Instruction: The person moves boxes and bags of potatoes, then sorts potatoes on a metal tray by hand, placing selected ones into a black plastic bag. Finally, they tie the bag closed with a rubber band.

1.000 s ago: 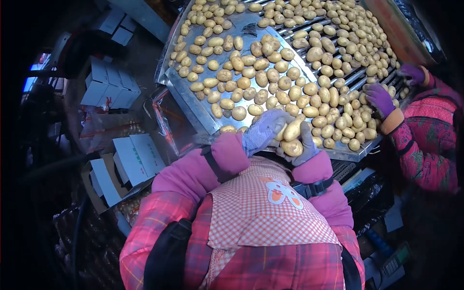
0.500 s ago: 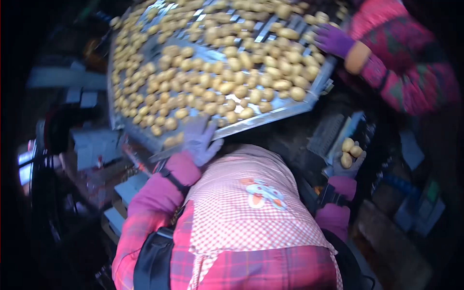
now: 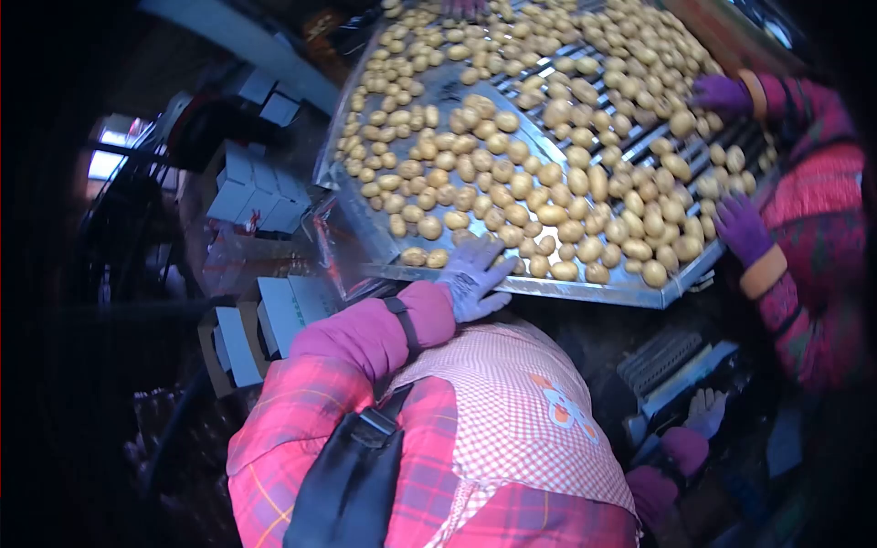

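My left hand (image 3: 477, 279), in a pale grey-lilac glove, rests with spread fingers over the near rim (image 3: 594, 292) of a metal sorting table. Its fingertips reach the nearest of the many yellow potatoes (image 3: 552, 215) lying there. Low on the right, below the table's edge, my right hand (image 3: 705, 413) is stretched out in a similar glove. Its fingers are apart, and no potatoes show in it. Beside it are a grey ridged crate-like object (image 3: 660, 358) and a light-coloured panel (image 3: 690, 376).
A co-worker's two purple-gloved hands (image 3: 744, 233) are at the table's right side, near potatoes on the dark bars. Another hand (image 3: 466, 7) shows at the far edge. Cardboard boxes (image 3: 256, 187) stand at left, with open cartons (image 3: 297, 310) nearer me.
The potatoes my right hand held are gone from it, and its fingers have opened. My view has swung left. My left hand stays at the rim.
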A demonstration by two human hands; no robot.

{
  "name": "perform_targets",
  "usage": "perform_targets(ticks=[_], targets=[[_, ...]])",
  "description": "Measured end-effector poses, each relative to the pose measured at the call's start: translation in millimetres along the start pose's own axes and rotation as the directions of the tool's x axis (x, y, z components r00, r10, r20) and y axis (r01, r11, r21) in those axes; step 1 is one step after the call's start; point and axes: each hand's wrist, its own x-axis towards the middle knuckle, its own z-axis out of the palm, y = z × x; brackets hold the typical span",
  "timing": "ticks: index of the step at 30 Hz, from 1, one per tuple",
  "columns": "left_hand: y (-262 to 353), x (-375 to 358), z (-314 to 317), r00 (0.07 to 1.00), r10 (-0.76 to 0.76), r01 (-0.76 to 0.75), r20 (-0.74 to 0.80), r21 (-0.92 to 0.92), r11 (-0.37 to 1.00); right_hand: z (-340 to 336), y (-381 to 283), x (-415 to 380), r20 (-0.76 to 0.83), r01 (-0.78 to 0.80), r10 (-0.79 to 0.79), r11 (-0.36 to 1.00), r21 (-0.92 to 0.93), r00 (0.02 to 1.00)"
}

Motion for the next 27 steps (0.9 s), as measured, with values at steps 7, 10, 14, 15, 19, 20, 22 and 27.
perform_targets(ticks=[7,10,14,15,19,20,22,27], targets=[[-34.5,25.2,-13.6,0.989,0.004,-0.036,-0.150,-0.206,0.978,228.0,8.2,-115.0,0.680,0.933,-0.659,0.101,-0.345,0.323],[-66.6,57.8,-24.9,0.986,-0.002,0.000,-0.168,-0.009,1.000,277.0,31.1,-115.8,0.778,0.972,-0.623,-0.125,-0.201,0.081],[-127.2,93.3,-22.2,0.988,-0.127,0.137,-0.090,0.118,0.984,300.0,47.9,-116.0,0.829,0.928,-0.545,-0.229,-0.295,0.129],[-140.8,97.5,-22.9,0.985,-0.153,0.163,-0.080,0.134,0.977,300.2,48.2,-116.5,0.821,0.915,-0.543,-0.217,-0.340,0.176],[-186.4,127.9,-29.9,0.949,-0.304,0.311,-0.078,0.097,0.946,304.9,46.5,-122.5,0.812,0.909,-0.550,-0.211,-0.359,0.193],[-186.5,132.9,-46.7,0.939,-0.343,0.341,-0.005,0.125,0.932,305.8,45.8,-124.8,0.810,0.906,-0.552,-0.211,-0.366,0.198],[-201.9,138.4,-47.7,0.942,-0.335,0.330,0.035,0.103,0.938,306.2,45.1,-130.4,0.803,0.889,-0.560,-0.238,-0.391,0.203],[-232.3,157.1,-74.9,0.912,-0.400,0.377,-0.088,-0.205,0.903,306.9,50.2,-120.1,0.784,0.900,-0.562,-0.149,-0.409,0.263]])
